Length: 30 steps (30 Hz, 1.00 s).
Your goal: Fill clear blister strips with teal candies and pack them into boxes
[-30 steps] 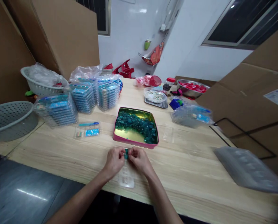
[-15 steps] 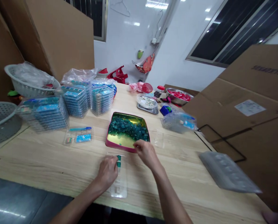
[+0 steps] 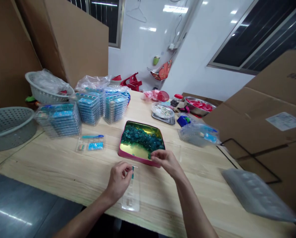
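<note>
My left hand (image 3: 119, 180) is over the upper left of a clear plastic blister tray (image 3: 131, 201), thumb and fingers pinched; what they hold, if anything, is hidden. Small teal pieces (image 3: 132, 175) lie in the tray's top end beside those fingertips. My right hand (image 3: 168, 162) is at the near right edge of a pink-rimmed tin (image 3: 135, 158) with a gold inside. Its fingers pinch a small teal piece (image 3: 149, 155). A heap of translucent teal pieces (image 3: 141, 137) covers the tin's far part.
Stacks of filled clear packs (image 3: 89, 109) and grey baskets (image 3: 10, 129) stand at the left. One filled pack with a blue pen (image 3: 93, 136) lies left of the tin. At the right are bagged packs (image 3: 198, 134), a grey plastic stack (image 3: 257, 195) and cardboard boxes (image 3: 264, 105).
The view has shifted, moving the scene rightward. My left hand has eased back slightly from the teal pieces in the tray. My right hand has moved a little right along the tin's near edge.
</note>
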Motion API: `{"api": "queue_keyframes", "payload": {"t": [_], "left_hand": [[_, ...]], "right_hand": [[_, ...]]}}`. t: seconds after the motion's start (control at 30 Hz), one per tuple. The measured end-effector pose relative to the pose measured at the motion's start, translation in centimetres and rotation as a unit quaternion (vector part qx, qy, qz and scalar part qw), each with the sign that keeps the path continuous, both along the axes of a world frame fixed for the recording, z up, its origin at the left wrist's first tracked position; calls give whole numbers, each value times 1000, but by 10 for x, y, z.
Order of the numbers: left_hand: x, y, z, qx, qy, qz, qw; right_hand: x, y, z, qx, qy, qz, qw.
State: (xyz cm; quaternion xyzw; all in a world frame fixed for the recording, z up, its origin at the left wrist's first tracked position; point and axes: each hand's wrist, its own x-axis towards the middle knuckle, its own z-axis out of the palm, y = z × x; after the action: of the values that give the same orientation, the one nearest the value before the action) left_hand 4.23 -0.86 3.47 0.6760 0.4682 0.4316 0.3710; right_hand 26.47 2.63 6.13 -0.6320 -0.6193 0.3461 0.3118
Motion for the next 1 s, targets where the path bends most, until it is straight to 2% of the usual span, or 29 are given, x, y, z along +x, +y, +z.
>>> {"api": "queue_keyframes", "payload": {"t": [0.03, 0.1, 0.2, 0.33, 0.4, 0.53, 0.63, 0.73, 0.83, 1.0], "left_hand": [[3, -1, 4, 1, -30, -3, 1000], [8, -3, 10, 3, -79, -13, 997], [12, -7, 15, -17, -118, -46, 992], [9, -10, 13, -41, -130, -78, 988], [8, -11, 12, -90, -161, -69, 980], [8, -11, 13, -225, -244, -85, 939], [7, -11, 13, -278, -286, -101, 911], [5, -10, 10, -305, -301, -98, 898], [5, -9, 8, -311, -300, -92, 897], [4, -6, 4, -296, -304, -45, 904]], "right_hand": [[-4, -10, -2, 3, 108, 5, 994], [-17, -28, -6, 1, 241, 21, 970], [-37, -48, -11, -11, 324, 39, 945], [-53, -60, -15, -7, 349, 24, 937], [-56, -63, -18, -1, 358, 14, 934], [-58, -67, -23, -7, 359, 8, 933], [-60, -70, -27, -24, 373, 8, 928], [-64, -72, -31, -36, 406, 15, 913], [-67, -73, -37, -35, 427, 25, 903], [-68, -72, -45, -36, 418, -1, 908]]}}
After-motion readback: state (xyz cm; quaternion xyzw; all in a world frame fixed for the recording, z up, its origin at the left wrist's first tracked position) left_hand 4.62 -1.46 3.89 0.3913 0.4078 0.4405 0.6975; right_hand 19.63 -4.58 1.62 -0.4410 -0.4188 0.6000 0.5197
